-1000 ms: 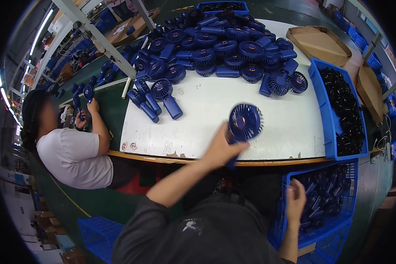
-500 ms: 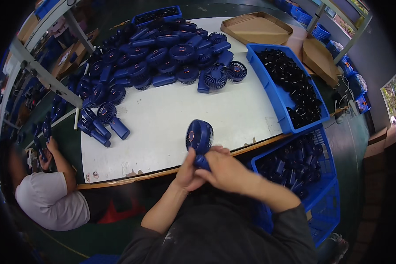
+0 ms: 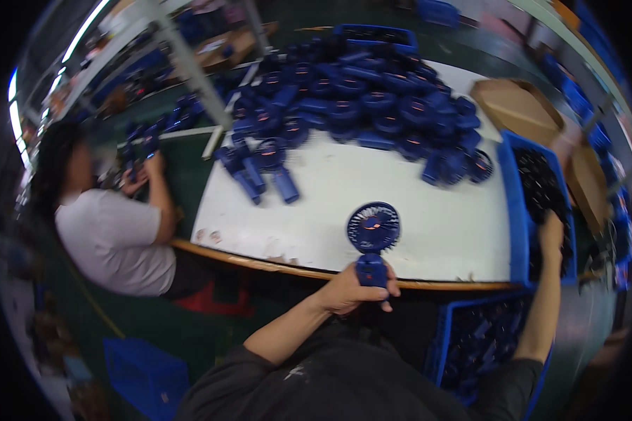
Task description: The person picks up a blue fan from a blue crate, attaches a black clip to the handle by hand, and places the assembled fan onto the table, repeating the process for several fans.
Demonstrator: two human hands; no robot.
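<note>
1. Blue plastic fills our left hand (image 3: 351, 286): we hold a handheld fan (image 3: 373, 242) by its handle, our fingers wrapped around it and their tips showing on its right side.
2. In our view the fan lies across the near edge of the tabletop (image 3: 316, 189), a little right of that edge's middle; it appears lifted, not resting.
3. Our hands are well apart. The right hand (image 3: 551, 228) dips into the blue tray (image 3: 516, 210) at the tabletop's right edge, near its near right corner, among black parts (image 3: 534, 172). We cannot tell whether its fingers have closed on one.
4. To do this reach well, we should, in our judgement, take a single part cleanly from the top of the heap, without dragging its neighbours along or knocking the tray's wall.
5. Meanwhile, we would best grip the handle firmly but lightly, with our fingers off the round grille, and hold the fan steady.
6. The fan's round head points away from us, toward the far edge, where a pile of blue fans (image 3: 361, 98) lies; its handle end points back at us.
7. Its long axis runs roughly square to the near edge, and its grille faces up toward us. How steeply it tilts, we cannot tell.
</note>
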